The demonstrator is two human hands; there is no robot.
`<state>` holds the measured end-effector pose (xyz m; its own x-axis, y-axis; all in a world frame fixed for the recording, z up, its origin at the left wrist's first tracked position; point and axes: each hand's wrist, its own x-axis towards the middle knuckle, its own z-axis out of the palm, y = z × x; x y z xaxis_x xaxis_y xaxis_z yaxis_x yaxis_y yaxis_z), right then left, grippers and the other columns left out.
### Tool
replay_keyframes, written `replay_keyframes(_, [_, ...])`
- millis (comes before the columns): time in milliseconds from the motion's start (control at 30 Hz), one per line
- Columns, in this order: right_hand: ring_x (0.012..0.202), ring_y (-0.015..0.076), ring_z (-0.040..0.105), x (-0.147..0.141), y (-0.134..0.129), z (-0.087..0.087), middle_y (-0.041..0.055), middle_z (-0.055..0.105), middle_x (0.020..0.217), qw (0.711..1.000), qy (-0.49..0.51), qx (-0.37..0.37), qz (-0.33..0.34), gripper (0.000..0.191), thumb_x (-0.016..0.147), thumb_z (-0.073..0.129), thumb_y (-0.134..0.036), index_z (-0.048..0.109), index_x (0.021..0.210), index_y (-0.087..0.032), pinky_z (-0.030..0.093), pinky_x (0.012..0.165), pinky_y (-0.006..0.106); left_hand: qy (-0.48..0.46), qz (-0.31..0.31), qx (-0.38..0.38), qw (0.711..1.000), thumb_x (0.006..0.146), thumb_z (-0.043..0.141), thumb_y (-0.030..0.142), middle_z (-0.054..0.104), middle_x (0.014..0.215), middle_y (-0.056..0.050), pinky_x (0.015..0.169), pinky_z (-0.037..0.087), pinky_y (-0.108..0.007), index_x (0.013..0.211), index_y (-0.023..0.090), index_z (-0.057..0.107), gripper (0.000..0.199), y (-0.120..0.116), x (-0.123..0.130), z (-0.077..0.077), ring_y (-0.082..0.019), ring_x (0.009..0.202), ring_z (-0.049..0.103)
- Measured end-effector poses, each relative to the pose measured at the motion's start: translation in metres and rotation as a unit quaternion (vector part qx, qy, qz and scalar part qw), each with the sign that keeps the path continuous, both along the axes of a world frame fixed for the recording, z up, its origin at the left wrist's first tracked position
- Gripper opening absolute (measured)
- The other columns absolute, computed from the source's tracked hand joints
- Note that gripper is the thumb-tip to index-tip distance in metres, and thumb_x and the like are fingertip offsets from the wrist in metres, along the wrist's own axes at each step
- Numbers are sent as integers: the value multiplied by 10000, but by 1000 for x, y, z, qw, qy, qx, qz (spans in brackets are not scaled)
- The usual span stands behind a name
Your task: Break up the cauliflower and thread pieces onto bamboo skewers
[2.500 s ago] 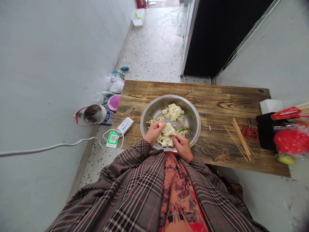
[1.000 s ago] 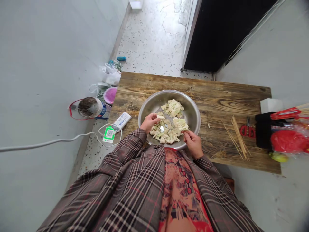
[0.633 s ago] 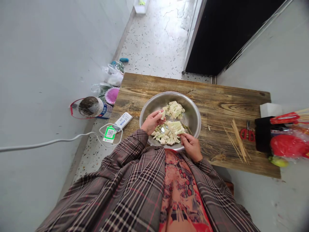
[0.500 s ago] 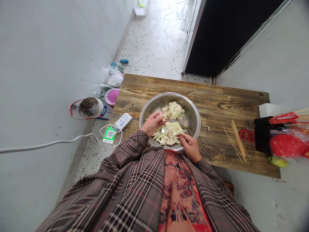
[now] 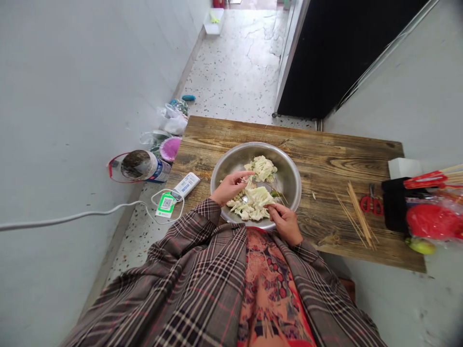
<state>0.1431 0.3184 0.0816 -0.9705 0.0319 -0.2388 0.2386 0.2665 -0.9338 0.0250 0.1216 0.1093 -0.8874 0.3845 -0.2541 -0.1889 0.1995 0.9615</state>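
Note:
A wide metal bowl [image 5: 292, 168] holds pale cauliflower pieces, one cluster [image 5: 262, 168] at its far side and a larger cluster [image 5: 253, 203] at its near side. Over the bowl's left part is my left hand [image 5: 230, 187], its fingers bent round a small cauliflower piece [image 5: 246, 181]. My right hand [image 5: 284, 220] is closed at the bowl's right near rim, thumb and fingers pinched at the right edge of the near cauliflower cluster; a thin stick end there is too small to make out. Thin skewers [image 5: 280, 194] lie in the bowl to the right.
The wooden table [image 5: 325, 159] also bears loose skewers [image 5: 360, 214], red scissors [image 5: 371, 204], a black holder [image 5: 394, 205], a red plastic-wrapped bundle [image 5: 432, 220] and a white device [image 5: 186, 186] with a cable. A bucket [image 5: 139, 166] and bags [image 5: 173, 119] stand left on the floor.
The view has shifted slightly, so the table appears a little lower. My left hand's fingers have straightened somewhat over the bowl. My right hand keeps its pinch at the cauliflower.

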Motion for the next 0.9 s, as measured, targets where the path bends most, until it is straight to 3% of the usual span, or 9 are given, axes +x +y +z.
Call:
replay_keyframes(233, [531,125,500,2,0,0,-15,540,553,1000,1,3,12,351,884,502,-416,731,908,-152,381,548,243,-79,-5,44,996,724,642,271,584,875,-19,625,441,-210,897,171,633,200,-5,2,6,-107,713,506])
replay_keyframes(400, [538,131,508,0,1,3,-9,559,561,1000,9,15,16,347,878,507,-422,735,890,-160,394,561,249,-40,7,27,999,704,679,265,570,767,1,664,415,-213,827,153,621,176,-10,-1,2,-95,687,495])
replay_keyframes(533, [540,129,498,0,4,0,-16,536,556,1000,4,5,2,365,886,494,-431,731,929,-157,383,556,246,-13,84,6,996,683,692,227,556,728,15,631,399,-199,776,143,612,149,-15,-4,-9,-81,668,485])
replay_keyframes(667, [540,125,476,1,7,-5,-23,509,558,1000,3,-12,-26,373,887,496,-439,725,942,-151,368,546,245,-103,210,88,968,661,696,196,511,629,48,499,375,-186,745,153,553,171,-17,-6,-18,-55,534,454])
replay_keyframes(800, [544,128,487,2,4,0,-21,520,555,1000,15,-6,-6,359,890,496,-438,729,923,-167,369,547,246,-189,262,172,931,651,725,158,585,687,22,626,504,-228,806,129,601,201,-12,-6,-16,-73,614,570])
replay_keyframes(900, [543,130,500,1,-2,3,-15,542,557,999,26,0,33,335,888,502,-417,730,890,-171,377,553,247,-224,283,189,913,677,735,161,624,672,-11,680,535,-264,777,103,611,170,-5,-2,-9,-91,620,614])
